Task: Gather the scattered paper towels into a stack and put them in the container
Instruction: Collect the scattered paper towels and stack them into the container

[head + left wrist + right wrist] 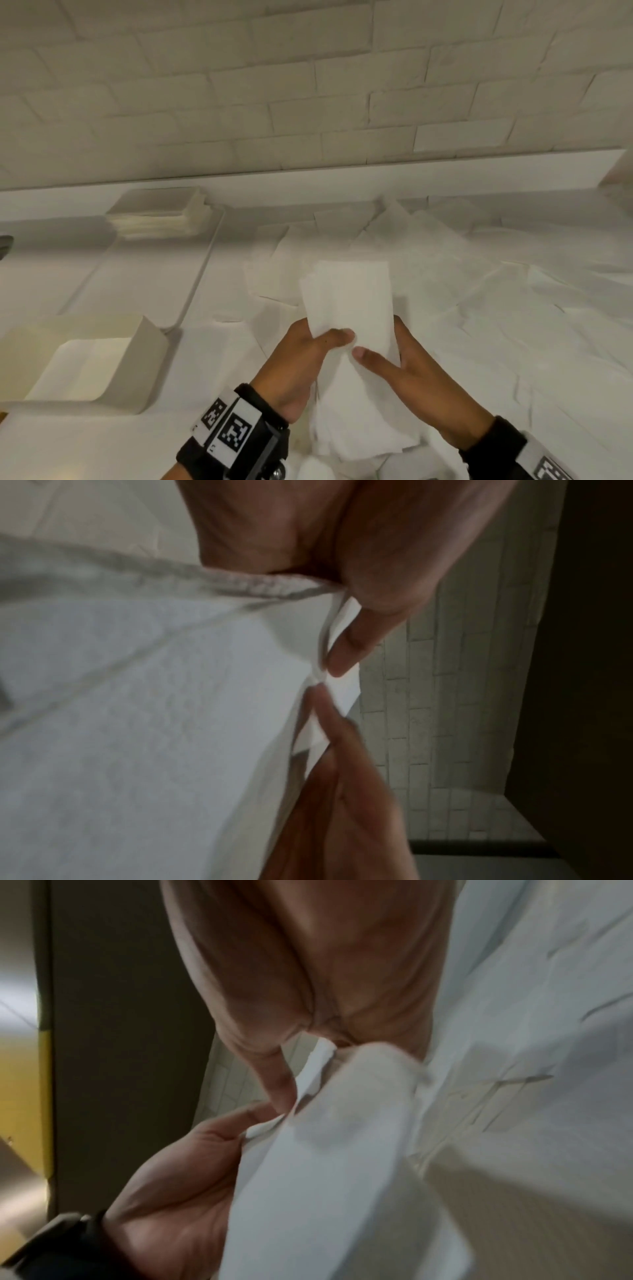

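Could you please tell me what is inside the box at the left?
The box holds a flat white sheet, probably paper towels. How many lie there is hidden, since only the top one shows.

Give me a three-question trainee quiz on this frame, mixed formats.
1. True or false: both hands grip the bundle of paper towels.
2. Where is the open container? A) left of the hands B) right of the hands C) against the brick wall
3. Fill in: a neat stack of towels sits at the far ____ of the table.

Key:
1. True: left hand and right hand both hold it.
2. A
3. left
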A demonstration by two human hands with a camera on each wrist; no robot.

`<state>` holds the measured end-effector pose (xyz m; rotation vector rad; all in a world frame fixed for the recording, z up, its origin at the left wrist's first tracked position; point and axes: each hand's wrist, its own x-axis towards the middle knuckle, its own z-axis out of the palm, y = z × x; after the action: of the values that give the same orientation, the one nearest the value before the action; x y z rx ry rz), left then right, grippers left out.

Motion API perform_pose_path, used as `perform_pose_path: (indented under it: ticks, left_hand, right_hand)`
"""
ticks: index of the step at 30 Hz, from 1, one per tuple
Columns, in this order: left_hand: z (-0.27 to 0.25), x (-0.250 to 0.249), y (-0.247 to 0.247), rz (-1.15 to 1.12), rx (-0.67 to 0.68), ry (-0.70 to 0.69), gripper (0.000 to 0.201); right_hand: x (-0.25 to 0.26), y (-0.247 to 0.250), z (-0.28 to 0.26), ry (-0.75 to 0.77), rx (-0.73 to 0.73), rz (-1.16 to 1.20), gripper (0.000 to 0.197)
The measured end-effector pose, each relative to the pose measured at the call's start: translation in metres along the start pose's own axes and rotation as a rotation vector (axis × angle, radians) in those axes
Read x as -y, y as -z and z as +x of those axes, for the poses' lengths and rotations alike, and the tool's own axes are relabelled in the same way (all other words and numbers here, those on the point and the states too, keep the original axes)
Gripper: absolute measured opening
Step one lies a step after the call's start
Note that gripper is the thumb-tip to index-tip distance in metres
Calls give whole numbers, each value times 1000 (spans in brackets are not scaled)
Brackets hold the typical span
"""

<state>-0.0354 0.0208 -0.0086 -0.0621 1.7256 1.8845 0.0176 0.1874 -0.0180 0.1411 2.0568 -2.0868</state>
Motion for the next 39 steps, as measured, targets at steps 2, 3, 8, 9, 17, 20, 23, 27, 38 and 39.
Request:
perform_pose_path:
  ticks: [2,3,8,9,17,20,23,27,38,39]
  left_hand:
    - [-2,0,-1,21,-9,-10,25]
    - [-2,1,-2,30,-5,-20,26]
    - [-4,7,-2,69,-36,-45,36]
    - [-4,8,-2,68,-39,-46,36]
    - [-7,5,-1,171,-25,-102,31]
    - [-9,0,4,271,-40,-200,28]
    - [-13,-4,5,503,-65,-418,24]
    - [-21,-12,-2,539,-106,-629,28]
    - [-23,29,6,423,-137,-402,22]
    - [-24,28,4,408,-152,-392,20]
  right_hand:
    - [1,-5,0,-13,-9,39,31]
    - [1,-6,0,-21,-24,55,27]
    - [-1,-5,3,-37,-125,78,25]
    - [-1,-6,3,-50,-121,100,26]
    - [4,-10,4,-55,-64,120,33]
    - [13,-8,1,61,-51,-125,37]
    - [23,-11,0,243,-229,-276,39]
    - [30,-26,-3,405,-317,-312,30]
    - [-27,-30,1,75,-73,-330,44]
    - [-27,-30,3,62,-44,-327,41]
